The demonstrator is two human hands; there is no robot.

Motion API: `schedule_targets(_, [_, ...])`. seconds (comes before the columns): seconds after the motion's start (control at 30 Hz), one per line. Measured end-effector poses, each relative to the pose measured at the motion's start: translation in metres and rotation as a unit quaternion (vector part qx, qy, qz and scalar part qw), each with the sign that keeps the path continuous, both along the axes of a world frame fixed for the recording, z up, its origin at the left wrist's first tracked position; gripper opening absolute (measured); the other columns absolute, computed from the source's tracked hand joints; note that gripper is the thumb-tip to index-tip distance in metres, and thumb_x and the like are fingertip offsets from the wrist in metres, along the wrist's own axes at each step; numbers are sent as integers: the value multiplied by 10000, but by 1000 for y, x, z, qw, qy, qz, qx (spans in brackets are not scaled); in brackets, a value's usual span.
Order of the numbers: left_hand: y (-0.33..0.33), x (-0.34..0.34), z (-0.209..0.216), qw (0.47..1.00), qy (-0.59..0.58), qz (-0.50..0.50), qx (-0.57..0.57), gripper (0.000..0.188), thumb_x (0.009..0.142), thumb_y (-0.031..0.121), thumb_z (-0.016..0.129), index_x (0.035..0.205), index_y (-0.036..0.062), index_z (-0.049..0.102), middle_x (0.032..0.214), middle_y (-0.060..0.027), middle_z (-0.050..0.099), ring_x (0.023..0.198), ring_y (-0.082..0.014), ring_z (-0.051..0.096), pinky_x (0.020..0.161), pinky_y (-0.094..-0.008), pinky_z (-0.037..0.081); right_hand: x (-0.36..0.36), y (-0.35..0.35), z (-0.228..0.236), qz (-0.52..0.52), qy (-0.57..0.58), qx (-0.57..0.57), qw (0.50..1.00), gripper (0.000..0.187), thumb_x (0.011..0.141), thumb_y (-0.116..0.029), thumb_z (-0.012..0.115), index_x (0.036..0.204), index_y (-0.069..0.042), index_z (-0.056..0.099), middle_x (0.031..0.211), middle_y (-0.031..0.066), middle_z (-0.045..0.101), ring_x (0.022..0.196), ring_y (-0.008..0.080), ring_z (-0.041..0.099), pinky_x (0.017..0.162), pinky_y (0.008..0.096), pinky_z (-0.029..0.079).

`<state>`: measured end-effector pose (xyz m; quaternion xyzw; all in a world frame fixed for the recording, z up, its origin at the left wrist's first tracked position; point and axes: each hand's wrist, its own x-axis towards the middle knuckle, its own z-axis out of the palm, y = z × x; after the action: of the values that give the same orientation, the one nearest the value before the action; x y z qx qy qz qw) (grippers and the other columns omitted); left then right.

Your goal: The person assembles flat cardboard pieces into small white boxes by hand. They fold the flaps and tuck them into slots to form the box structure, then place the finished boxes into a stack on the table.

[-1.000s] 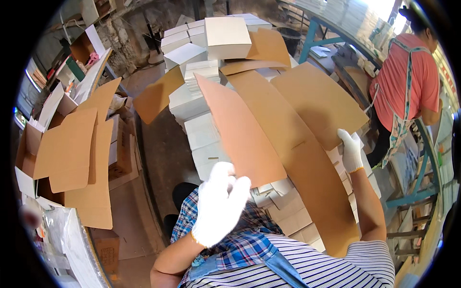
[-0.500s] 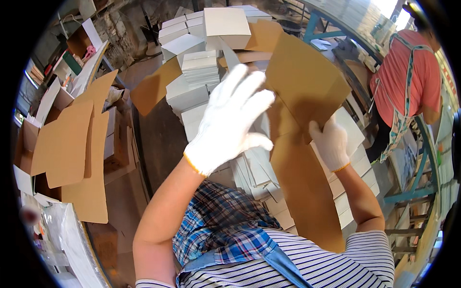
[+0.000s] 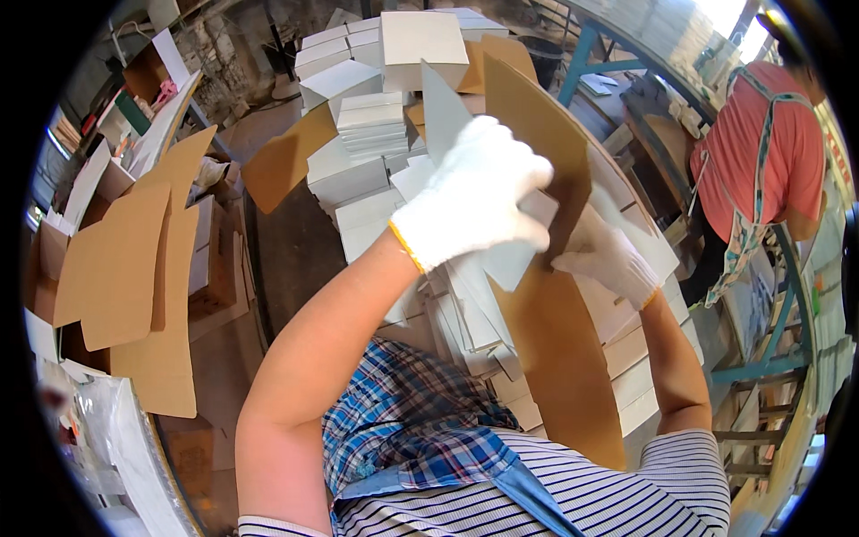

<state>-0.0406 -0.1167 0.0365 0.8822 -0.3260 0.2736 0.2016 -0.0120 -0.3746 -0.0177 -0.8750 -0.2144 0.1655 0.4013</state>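
Note:
My left hand, in a white knit glove with a yellow cuff edge, hangs over the middle of the stacks with its fingers curled. A light grey card passes behind that hand, and a piece of it shows between thumb and fingers. My gloved right hand is at the lower corner of a raised flap of brown cardboard, thumb in front; its other fingers are blurred and partly hidden. The cardboard lies lengthwise over white boxes. Loose white cards lie under my left hand.
White boxes are stacked ahead, with a pile of white cards among them. Flattened brown cartons lean at the left beside a bench. A co-worker in a pink shirt stands at the right, near a blue metal frame.
My left hand has moved right, and its spread fingers have curled. The upper cardboard panel has tilted up to a steeper angle, with my right hand at its corner. The grey card has turned slightly.

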Motion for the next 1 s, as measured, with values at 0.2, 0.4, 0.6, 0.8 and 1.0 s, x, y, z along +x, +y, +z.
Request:
schedule_targets(0.2, [6, -4, -7, 995, 11, 98, -16, 314, 672, 378, 784, 678, 79, 689, 628, -129, 641, 648, -328, 605, 759, -416, 456, 22, 12, -27, -23, -142, -67, 987, 1026, 670, -327, 908, 1544, -146, 401, 1264, 113, 658, 1136, 284, 647, 983, 378, 525])
schedule_targets(0.4, [-8, -2, -8, 984, 49, 168, -27, 308, 772, 337, 746, 902, 58, 728, 666, -158, 671, 638, -346, 676, 643, -424, 543, 44, 25, -72, -40, -99, 159, 981, 979, 686, -313, 924, 1512, -123, 435, 1401, 129, 603, 1270, 266, 599, 1071, 362, 476])
schedule_targets(0.6, [-22, 16, 3, 979, 94, 151, 96, 248, 882, 302, 632, 1025, 113, 704, 777, -147, 709, 765, -342, 703, 713, -455, 552, 30, 30, -74, -77, -143, 52, 985, 871, 792, -322, 865, 1500, -64, 428, 1372, 148, 617, 1270, 280, 600, 1073, 374, 472])
schedule_targets(0.8, [-34, 21, -3, 981, 108, 145, 68, 180, 919, 289, 614, 907, 136, 708, 795, -123, 704, 795, -332, 695, 686, -467, 537, 27, 21, -68, -77, -147, -84, 982, 801, 879, -354, 776, 1528, -61, 407, 1407, 158, 593, 1280, 275, 589, 1089, 376, 456])
schedule_targets(1.0, [-32, 16, -3, 980, 109, 156, 50, 201, 930, 306, 614, 864, 139, 707, 784, -120, 692, 790, -343, 684, 678, -479, 526, 20, 6, -59, 7, -42, 183, 982, 810, 947, -388, 679, 1604, -76, 322, 1448, 118, 558, 1314, 243, 537, 1133, 363, 398])
